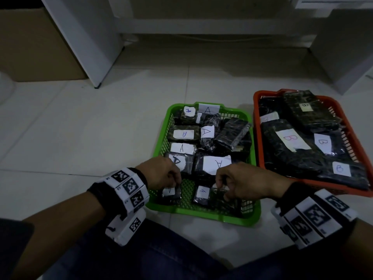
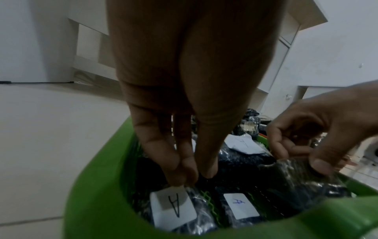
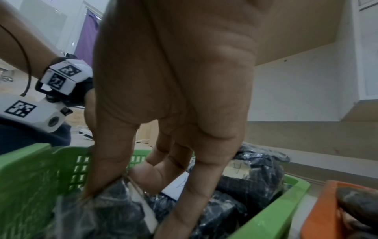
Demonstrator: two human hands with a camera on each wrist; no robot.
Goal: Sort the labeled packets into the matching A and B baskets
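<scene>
A green basket (image 1: 203, 214) holds several dark wrapped packets with white A labels. An orange basket (image 1: 256, 110) to its right holds packets labelled B. Both hands reach into the green basket's near end. My left hand (image 1: 177, 181) pinches the top edge of a small A packet (image 2: 174, 208) at the near left corner, thumb and fingertips (image 2: 184, 174) together on its wrap. My right hand (image 1: 223, 188) pinches the clear wrap of a dark packet (image 3: 114, 210) at the near right; its label is hidden. Another A packet (image 1: 201, 194) lies between the two.
The baskets sit side by side on a pale tiled floor (image 1: 80, 138). White furniture legs (image 1: 88, 57) and a cardboard box (image 1: 30, 47) stand behind. My dark trouser leg (image 1: 141, 255) lies just in front of the green basket.
</scene>
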